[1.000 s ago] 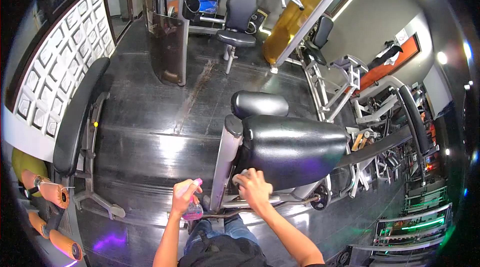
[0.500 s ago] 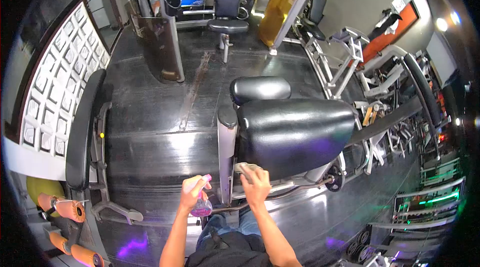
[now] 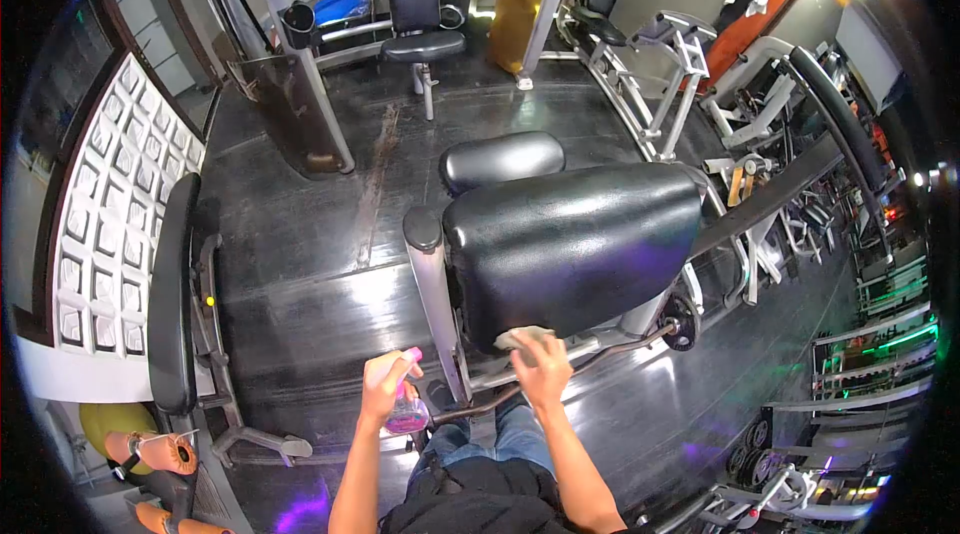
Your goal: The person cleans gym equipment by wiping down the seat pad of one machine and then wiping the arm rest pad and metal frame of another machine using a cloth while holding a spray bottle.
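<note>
My left hand (image 3: 383,383) is wrapped round the neck of a spray bottle (image 3: 408,416) with a pink nozzle and pink liquid inside. My right hand (image 3: 541,368) holds a pale cloth (image 3: 522,337) against the lower front edge of a large black padded pad (image 3: 580,244). Beside that pad rises a grey metal post (image 3: 431,284) with a black cap, between my two hands. Below the pad a curved metal bar (image 3: 600,362) runs across in front of my legs.
A smaller black pad (image 3: 503,161) lies beyond the large one. At left stands a long black bench (image 3: 174,304). A seated machine (image 3: 412,4) is at the back. A weight plate (image 3: 679,322) sits at the bar's right end, with racks (image 3: 870,344) farther right.
The view has turned, and the machines appear shifted left and up. My right hand with the cloth has moved right along the pad's lower edge. My left hand still holds the bottle.
</note>
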Tool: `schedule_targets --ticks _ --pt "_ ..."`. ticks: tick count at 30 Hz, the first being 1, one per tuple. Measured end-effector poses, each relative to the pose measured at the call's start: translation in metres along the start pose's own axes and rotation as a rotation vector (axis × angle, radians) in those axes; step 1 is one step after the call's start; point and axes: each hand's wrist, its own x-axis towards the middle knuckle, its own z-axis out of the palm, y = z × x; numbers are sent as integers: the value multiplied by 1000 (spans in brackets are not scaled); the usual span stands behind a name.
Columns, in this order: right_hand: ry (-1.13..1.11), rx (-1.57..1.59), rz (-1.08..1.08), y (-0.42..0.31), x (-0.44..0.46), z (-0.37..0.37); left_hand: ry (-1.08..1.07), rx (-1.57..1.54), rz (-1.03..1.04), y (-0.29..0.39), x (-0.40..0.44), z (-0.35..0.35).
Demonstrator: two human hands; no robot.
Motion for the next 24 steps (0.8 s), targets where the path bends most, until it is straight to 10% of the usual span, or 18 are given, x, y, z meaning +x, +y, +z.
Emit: schedule_targets --ticks 9,24 --pt "391 258 361 24 36 -3 -113 96 -61 7 4 21" --pt "145 339 145 53 16 1 -118 109 -9 16 19 60"
